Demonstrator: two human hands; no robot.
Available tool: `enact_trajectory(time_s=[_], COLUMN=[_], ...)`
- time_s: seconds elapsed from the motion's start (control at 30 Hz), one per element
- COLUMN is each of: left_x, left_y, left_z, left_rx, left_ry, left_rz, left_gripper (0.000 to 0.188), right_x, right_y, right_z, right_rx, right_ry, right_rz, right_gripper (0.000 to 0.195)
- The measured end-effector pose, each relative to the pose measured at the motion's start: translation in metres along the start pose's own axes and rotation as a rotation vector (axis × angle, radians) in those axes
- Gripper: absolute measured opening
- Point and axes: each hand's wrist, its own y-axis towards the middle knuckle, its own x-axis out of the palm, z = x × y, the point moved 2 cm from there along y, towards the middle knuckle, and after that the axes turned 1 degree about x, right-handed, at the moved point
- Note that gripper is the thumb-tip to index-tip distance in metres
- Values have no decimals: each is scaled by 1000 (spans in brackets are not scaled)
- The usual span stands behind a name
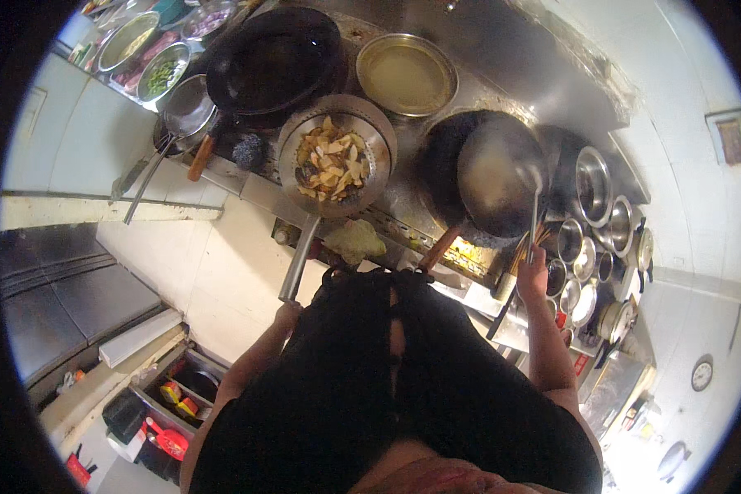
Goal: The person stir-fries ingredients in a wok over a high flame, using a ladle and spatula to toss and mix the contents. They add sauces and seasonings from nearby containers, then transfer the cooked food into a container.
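My left hand (pixel 290 309) grips the end of the metal handle of a perforated strainer (pixel 380 157). Sliced brownish food pieces (pixel 330 163) are heaped in the strainer, over the front of the stove. On the right, my right hand (pixel 534 268) is closed around the handle of a steel ladle (pixel 535 213), whose head rests at the right inside of a wok (pixel 488 197). The wok is tilted, with pale steam or haze over its inside, which blurs what it holds. Its wooden handle (pixel 439 248) points towards me, with neither hand on it.
Behind the strainer stands a large black wok (pixel 272 55), beside a metal basin of yellowish liquid (pixel 407 77). Bowls of chopped green vegetables (pixel 163 73) and other ingredients are at far left. Several steel bowls (pixel 593 188) crowd the right side. A cloth (pixel 353 242) lies at the stove's front.
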Motion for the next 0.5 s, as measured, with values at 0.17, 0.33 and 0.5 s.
enact_trajectory(time_s=[0.17, 0.33, 0.5], left_x=[41, -14, 16], left_y=[-8, -58, -101], left_z=[-37, 19, -25], left_rx=[-218, -80, 146], left_ry=[-369, 376, 783], left_rz=[6, -225, -324], left_gripper=[23, 19, 16], right_x=[30, 95, 159], right_y=[79, 174, 216], right_z=[-97, -230, -259], right_rx=[-359, -84, -17], right_ry=[315, 507, 837], right_rz=[111, -360, -554], right_gripper=[54, 44, 34])
